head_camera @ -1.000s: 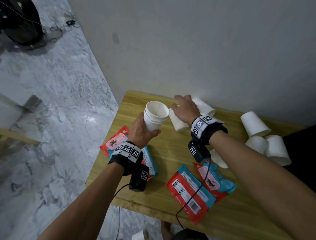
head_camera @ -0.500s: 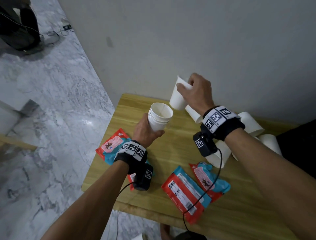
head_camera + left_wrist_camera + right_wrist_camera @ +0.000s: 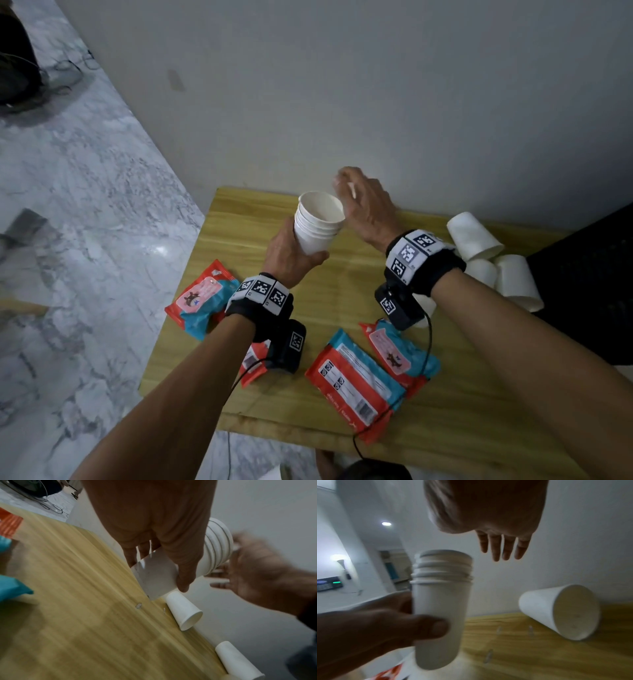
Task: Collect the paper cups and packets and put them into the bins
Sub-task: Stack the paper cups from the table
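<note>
The left hand (image 3: 291,255) grips a stack of nested cups (image 3: 317,222) above the wooden table (image 3: 445,428). Just beside its rim, the right hand (image 3: 368,205) hovers with straight, loose fingers, holding nothing. Packets (image 3: 356,380) lie near the front edge; loose cups (image 3: 474,236) lie on their sides at the right.

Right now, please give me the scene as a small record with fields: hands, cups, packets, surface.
left hand: grips the stack of cups, upright
right hand: open, fingers straight, beside the stack's rim, holds nothing
loose cups: lying on their sides near the wall
packets: red and blue, flat on the table
table: wooden, against the wall
</note>
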{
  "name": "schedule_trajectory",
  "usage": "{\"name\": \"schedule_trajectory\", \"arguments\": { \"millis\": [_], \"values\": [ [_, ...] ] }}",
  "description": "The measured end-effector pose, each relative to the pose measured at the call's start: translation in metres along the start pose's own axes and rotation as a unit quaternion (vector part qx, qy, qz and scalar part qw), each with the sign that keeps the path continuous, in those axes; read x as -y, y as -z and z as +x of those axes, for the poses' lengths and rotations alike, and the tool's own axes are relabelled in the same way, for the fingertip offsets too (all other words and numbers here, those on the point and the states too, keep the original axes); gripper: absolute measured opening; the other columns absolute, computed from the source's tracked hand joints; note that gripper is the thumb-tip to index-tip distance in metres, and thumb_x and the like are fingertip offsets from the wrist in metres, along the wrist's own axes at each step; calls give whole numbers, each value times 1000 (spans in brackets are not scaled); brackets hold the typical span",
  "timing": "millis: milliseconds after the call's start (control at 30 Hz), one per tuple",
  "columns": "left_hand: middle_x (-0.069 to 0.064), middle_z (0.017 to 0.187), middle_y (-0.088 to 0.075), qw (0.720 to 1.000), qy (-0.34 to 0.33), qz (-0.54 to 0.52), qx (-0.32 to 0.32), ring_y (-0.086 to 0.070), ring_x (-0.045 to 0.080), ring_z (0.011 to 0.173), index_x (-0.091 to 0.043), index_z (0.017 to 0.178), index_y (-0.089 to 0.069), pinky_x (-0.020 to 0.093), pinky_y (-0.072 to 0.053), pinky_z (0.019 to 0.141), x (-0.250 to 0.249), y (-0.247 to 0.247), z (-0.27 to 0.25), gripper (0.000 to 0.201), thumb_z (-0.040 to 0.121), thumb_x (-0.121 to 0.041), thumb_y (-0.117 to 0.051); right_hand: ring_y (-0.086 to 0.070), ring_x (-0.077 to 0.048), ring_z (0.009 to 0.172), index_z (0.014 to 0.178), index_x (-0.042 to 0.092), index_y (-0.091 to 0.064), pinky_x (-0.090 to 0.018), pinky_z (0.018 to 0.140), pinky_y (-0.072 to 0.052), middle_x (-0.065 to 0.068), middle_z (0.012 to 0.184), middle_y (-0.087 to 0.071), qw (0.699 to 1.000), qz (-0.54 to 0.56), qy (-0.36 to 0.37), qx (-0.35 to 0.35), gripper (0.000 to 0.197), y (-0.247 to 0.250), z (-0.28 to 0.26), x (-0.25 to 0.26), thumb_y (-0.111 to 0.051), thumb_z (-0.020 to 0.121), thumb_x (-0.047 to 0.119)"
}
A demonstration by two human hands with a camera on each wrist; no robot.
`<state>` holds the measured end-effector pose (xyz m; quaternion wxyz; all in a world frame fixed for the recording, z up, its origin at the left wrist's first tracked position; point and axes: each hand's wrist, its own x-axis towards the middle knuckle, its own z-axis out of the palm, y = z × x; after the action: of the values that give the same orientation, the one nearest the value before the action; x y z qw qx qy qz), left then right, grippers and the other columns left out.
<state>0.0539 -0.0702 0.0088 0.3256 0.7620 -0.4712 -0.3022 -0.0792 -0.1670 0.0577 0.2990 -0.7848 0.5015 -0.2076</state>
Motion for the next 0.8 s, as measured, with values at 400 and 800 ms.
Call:
{"name": "schedule_trajectory", "arguments": {
  "millis": [400,800],
  "values": [
    [8,115,-62,999,12,12,27,-59,29,101,-11,120,-45,30,-41,74,8,-5,-16,70,64,-27,-84,-52,-41,118,133,4,-29,-42,86,-44,-24,134,-49,955,-162,-238,73,67,-34,23,-71,-69,85,27],
    [8,116,-62,999,-10,17,37,-58,28,102,-12,122,-46,28,-40,76,-6,-6,-17,71,63,-26,-84,-47,-29,115,141,27,-26,-42,96,-41,-10,134,-43,998,-40,-29,30,65,89,-13,12,-56,85,40]
  ]
}}
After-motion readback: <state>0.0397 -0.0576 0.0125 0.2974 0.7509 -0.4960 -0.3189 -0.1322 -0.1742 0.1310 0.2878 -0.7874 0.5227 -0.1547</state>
